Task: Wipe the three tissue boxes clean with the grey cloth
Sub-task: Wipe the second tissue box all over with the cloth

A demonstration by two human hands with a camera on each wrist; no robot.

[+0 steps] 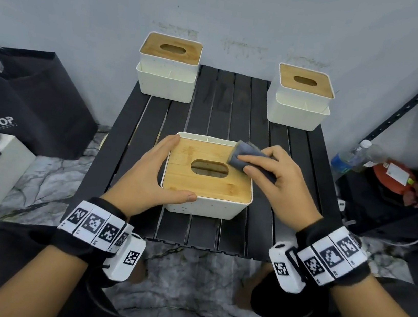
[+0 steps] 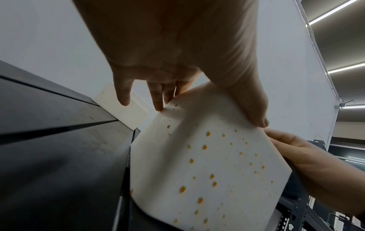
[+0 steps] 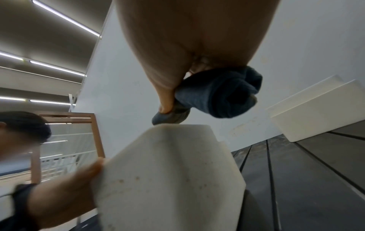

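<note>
Right now the wiping sits at the far right corner of the nearest white plastic tissue box with a bamboo lid [image 1: 209, 177], which stands at the middle of the black slatted tabletop [image 1: 237, 103]. The right hand [image 1: 282, 179] has its fingers and thumb curled round the bunched grey cloth [image 1: 246, 155] and presses it down on that corner of the lid; from there the lid's unwiped wood runs leftward and toward the person, with the oval slot between the cloth and the near left corner. The lid's long axis lies across the person, left to right, so I judge the next stroke should sweep leftward along it, skirting the slot. The left hand [image 1: 152, 174] braces the opposite side, fingers straight along the left wall and thumb laid along the near edge, spread against the box rather than wrapped round it. The left wrist view shows orange specks scattered over the white front wall, which the cloth does not touch. Two more white tissue boxes with bamboo lids wait at the far corners, the far left box [image 1: 168, 68] and the far right box [image 1: 301, 97], well apart from both hands; the right one is nearer the cloth hand.
</note>
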